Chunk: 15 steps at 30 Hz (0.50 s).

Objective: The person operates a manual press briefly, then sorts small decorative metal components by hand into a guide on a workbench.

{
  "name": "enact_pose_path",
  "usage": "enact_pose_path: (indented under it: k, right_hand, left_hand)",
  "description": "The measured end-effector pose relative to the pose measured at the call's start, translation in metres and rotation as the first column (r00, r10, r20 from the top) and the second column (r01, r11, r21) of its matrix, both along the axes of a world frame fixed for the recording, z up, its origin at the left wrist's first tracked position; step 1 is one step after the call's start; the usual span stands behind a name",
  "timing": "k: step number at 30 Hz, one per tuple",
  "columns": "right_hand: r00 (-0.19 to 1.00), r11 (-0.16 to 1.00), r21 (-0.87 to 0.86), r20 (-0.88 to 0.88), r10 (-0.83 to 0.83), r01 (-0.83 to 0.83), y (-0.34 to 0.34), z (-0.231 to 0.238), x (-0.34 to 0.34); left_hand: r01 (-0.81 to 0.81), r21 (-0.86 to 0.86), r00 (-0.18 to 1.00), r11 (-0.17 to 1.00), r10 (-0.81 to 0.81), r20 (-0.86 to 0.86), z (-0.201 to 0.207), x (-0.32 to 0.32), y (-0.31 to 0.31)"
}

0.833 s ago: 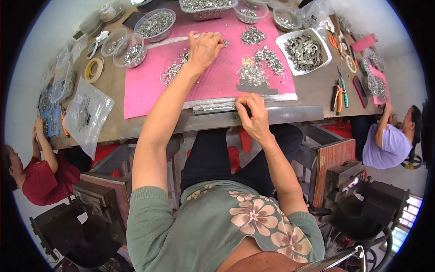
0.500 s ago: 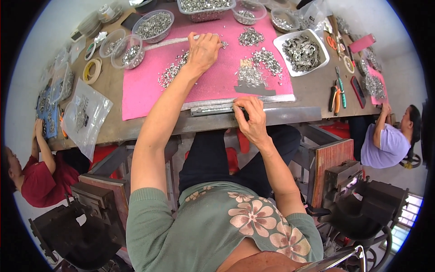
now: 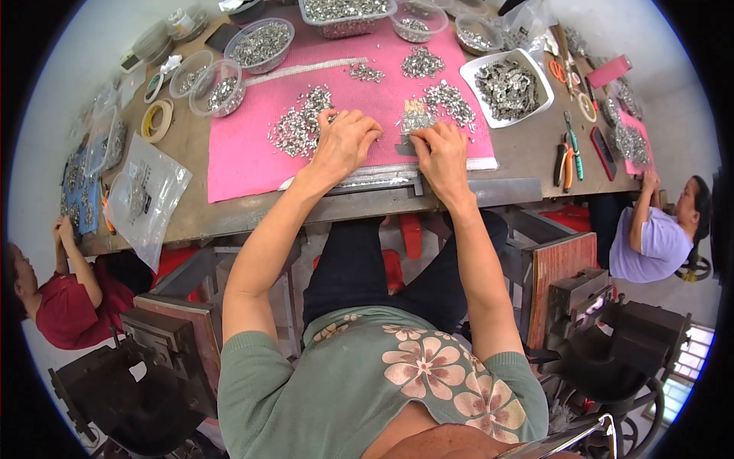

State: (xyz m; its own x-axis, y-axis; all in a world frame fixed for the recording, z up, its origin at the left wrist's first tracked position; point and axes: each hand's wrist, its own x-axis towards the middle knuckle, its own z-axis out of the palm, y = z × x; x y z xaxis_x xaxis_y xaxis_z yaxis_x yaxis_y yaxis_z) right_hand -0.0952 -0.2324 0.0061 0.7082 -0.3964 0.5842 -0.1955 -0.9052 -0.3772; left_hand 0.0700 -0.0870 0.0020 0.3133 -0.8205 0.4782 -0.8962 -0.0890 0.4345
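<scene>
Left hand (image 3: 342, 145): was bent at the fingers, with thumb and forefinger tips drawn close together; whether anything was caught between them, I could not tell.
Right hand (image 3: 445, 157): had its fingers curled down and bunched at the near edge of the thin silver strips (image 3: 417, 121); a pinch on one could not be made out.
Small silver pieces (image 3: 294, 131): lay in a loose heap just left of the left hand, partly behind its knuckles.
Smaller piles: one little pile (image 3: 367, 73) sat beyond the left hand, a second pile (image 3: 423, 63) well beyond the right hand, and a third pile (image 3: 453, 101) just past the right fingers.
Dark grey strip (image 3: 403, 148): rested between the two hands, near the right fingertips.
Metal bar (image 3: 371, 186): ran on the body side of the left hand, its dark end just beside the right wrist.
Pink mat (image 3: 241, 153): spread beneath both hands.
White tray (image 3: 475, 70): stood beyond the right hand and to its right, heaped with silver pieces.
Orange-handled pliers (image 3: 568, 170): lay well to the right of the right hand, with a red phone (image 3: 604, 153) farther out.
Tape roll (image 3: 147, 122): lay well to the left of the left hand.
Round tub (image 3: 287, 55): stood beyond the left hand, to its left, full of pieces.
</scene>
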Motion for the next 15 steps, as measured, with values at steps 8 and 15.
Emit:
enact_pose_path:
  k: [8,15]
  right_hand:
    - [0.995,0.993,-0.111,-0.095,0.032,-0.042,-0.008,0.003,0.01]
    - [0.967,0.959,0.126,0.005,0.253,-0.252,0.017,0.019,-0.009]
  left_hand:
    - [0.02,-0.006,0.999,1.0,-0.02,0.032,0.002,-0.003,0.001]
    - [-0.026,0.008,0.997,1.0,0.025,0.072,0.002,-0.005,0.001]
